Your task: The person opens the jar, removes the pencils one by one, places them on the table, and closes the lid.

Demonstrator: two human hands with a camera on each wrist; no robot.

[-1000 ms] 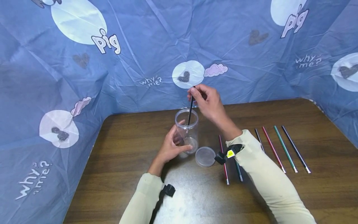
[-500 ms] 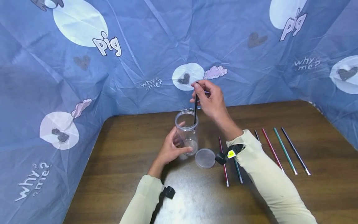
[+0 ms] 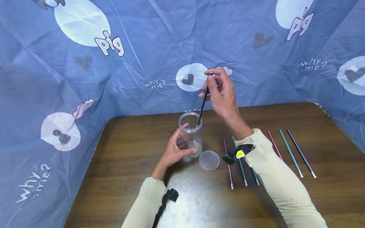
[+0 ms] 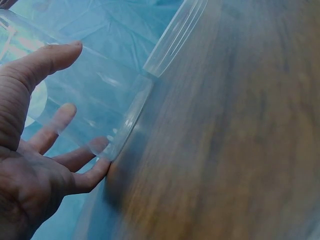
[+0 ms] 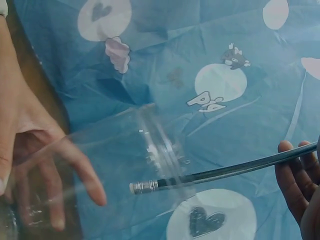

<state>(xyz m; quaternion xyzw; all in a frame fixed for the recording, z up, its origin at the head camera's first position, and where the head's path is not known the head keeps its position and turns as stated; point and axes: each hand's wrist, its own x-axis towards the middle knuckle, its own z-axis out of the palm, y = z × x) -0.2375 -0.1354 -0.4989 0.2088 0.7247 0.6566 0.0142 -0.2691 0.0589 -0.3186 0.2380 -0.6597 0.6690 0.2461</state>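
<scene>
A clear plastic jar point(image 3: 191, 134) stands upright and uncapped on the wooden table point(image 3: 122, 164). My left hand point(image 3: 174, 151) grips its lower part, thumb in front and fingers round the far side; the left wrist view shows this hand point(image 4: 45, 145) close against the jar wall point(image 4: 107, 95). Above the rim, my right hand point(image 3: 223, 91) pinches a dark pencil point(image 3: 203, 103) near its upper end. The pencil slants down to the jar's mouth, eraser end lowermost. In the right wrist view that eraser point(image 5: 144, 187) lies just inside the rim point(image 5: 160, 145).
A round translucent lid point(image 3: 209, 160) lies right of the jar. Further right are several pencils in a row, among them a red one point(image 3: 229, 174), a green one point(image 3: 291, 153) and a blue one point(image 3: 301, 153); the right sleeve point(image 3: 282, 186) hides some. Blue printed cloth point(image 3: 142, 63) hangs behind the table.
My right hand has moved up and to the right, raising the dark pencil so less of it is inside the jar. My left hand and the jar stay put.
</scene>
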